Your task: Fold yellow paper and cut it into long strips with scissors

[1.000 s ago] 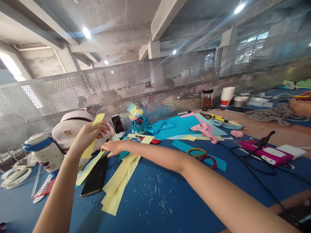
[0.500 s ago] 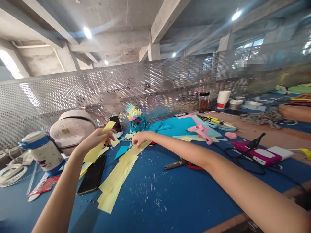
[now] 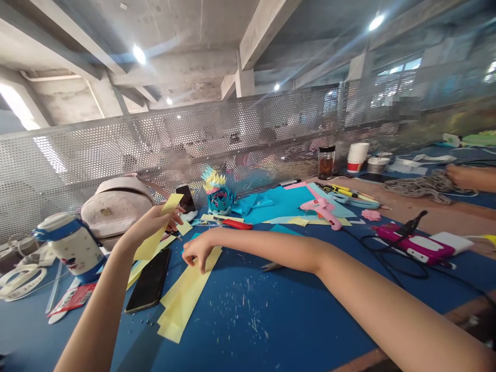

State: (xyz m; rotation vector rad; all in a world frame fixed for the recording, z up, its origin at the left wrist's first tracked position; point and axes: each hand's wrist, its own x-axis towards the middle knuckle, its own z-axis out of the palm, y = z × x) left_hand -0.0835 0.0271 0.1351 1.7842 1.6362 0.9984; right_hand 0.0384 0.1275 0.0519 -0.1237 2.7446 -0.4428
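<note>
My left hand (image 3: 163, 219) is closed on a yellow paper strip (image 3: 149, 245), whose upper end sticks out above the fingers. Below my right hand (image 3: 199, 250), several overlapping yellow paper strips (image 3: 180, 307) lie slantwise on the blue table. The right fingers point down and are apart, over the strips' far end; whether the fingertips touch the paper I cannot tell. Behind the hands stands a paper model (image 3: 219, 196) with blue, pink and yellow pointed layers. A red utility knife (image 3: 237, 224) lies just beyond my right wrist. My right forearm mostly hides a pair of pliers (image 3: 272, 266).
To the left are a black phone (image 3: 149, 281), a white-and-blue bottle (image 3: 72, 248) and a pale backpack (image 3: 118, 206). A pink glue gun (image 3: 321, 209) rests beside blue paper sheets (image 3: 279, 201). A black cable runs near a magenta device (image 3: 413, 243). Another person's hand (image 3: 463, 175) shows far right.
My right hand has moved left and nearer along the yellow strips, and its fingers have spread. The red knife is now uncovered, while the forearm covers the pliers more. My left hand stays nearly still.
</note>
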